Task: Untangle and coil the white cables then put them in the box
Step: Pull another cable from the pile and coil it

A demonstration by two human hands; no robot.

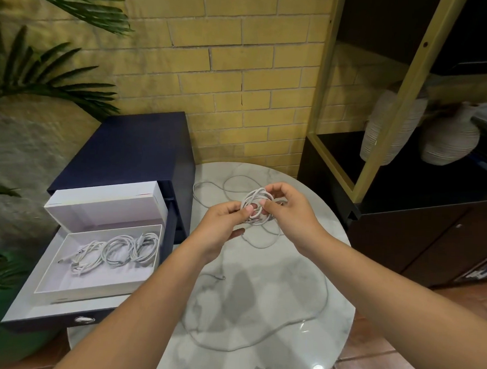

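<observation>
Above the round marble table (257,360) both hands hold a small coil of white cable (257,203). My left hand (221,228) pinches its lower left side. My right hand (288,207) grips the coil's right side with curled fingers. Loose white cable (312,318) trails from the coil across the tabletop in wide loops. To the left, an open white box (65,285) lies in a pulled-out drawer and holds three coiled white cables (119,251).
The dark blue drawer cabinet (132,148) stands left of the table, its drawer front (49,319) sticking out toward me. The box lid (105,197) leans behind the box. A dark shelf unit with vases (448,137) is at right. Plants (32,72) fill the left side.
</observation>
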